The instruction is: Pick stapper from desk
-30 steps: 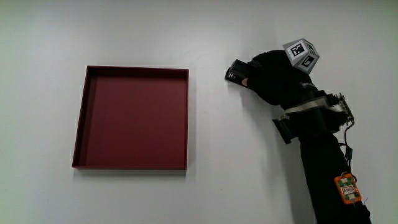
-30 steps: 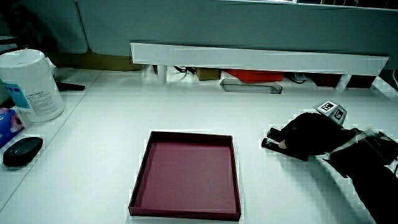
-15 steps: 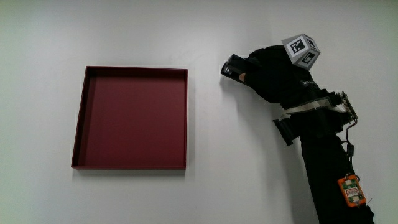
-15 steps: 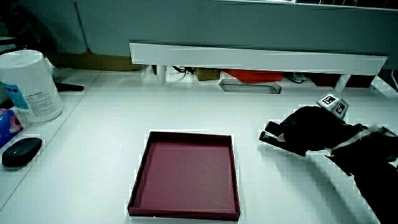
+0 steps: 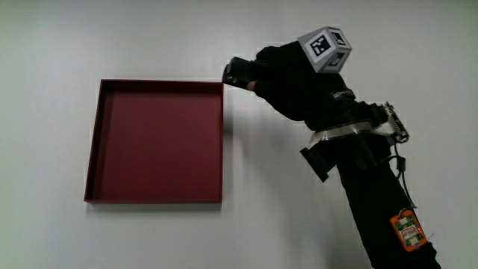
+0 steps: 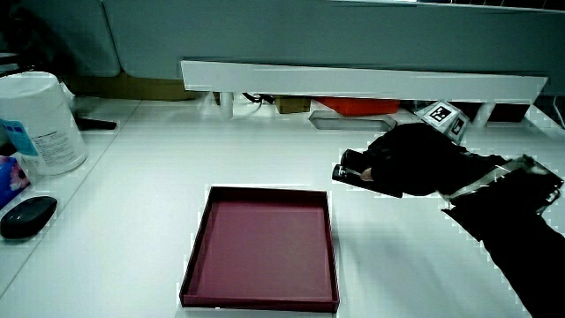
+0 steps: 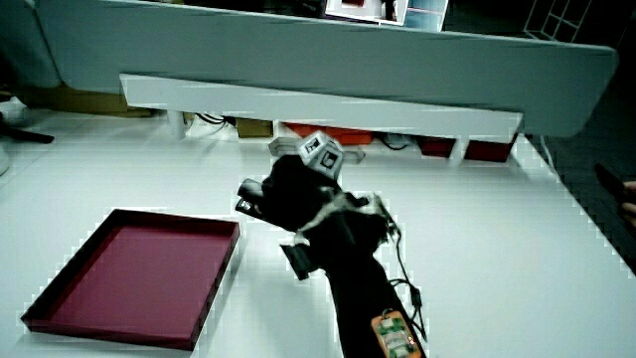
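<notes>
The hand (image 5: 287, 78) has its fingers closed round the stapler (image 5: 240, 72), held clear of the table beside the tray (image 5: 93, 149), likely to carry it there.

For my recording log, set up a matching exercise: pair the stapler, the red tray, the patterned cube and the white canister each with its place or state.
Things:
1. stapler
2. red tray
3. patterned cube
4. white canister

Places or states:
A. on the back of the hand
B. flat on the table, holding nothing
C. gripped in the fingers, near the tray's corner
D. beside the dark mouse, in a side view

Pairs: 1-C, 2-B, 3-A, 4-D
</notes>
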Tool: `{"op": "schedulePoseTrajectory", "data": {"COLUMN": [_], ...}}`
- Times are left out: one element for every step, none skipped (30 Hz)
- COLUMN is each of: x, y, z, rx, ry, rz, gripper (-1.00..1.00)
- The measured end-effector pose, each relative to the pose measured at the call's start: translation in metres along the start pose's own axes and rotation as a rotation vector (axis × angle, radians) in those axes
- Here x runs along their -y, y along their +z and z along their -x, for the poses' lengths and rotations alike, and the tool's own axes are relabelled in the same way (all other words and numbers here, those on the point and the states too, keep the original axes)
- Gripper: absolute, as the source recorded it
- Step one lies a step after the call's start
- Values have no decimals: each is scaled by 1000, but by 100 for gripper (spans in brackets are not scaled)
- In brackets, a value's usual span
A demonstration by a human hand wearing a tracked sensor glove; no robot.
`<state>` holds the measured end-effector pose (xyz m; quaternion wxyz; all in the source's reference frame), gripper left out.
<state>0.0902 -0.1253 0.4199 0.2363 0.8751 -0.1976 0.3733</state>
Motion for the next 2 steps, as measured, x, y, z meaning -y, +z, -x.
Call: {"op": "schedulePoseTrajectory", "data": {"x": [-1, -1], "y": [-2, -3], "z": [5, 13], "rx": [-4, -8], "ry": [8, -1], "rz": [8, 18], "gripper": [100, 100]}}
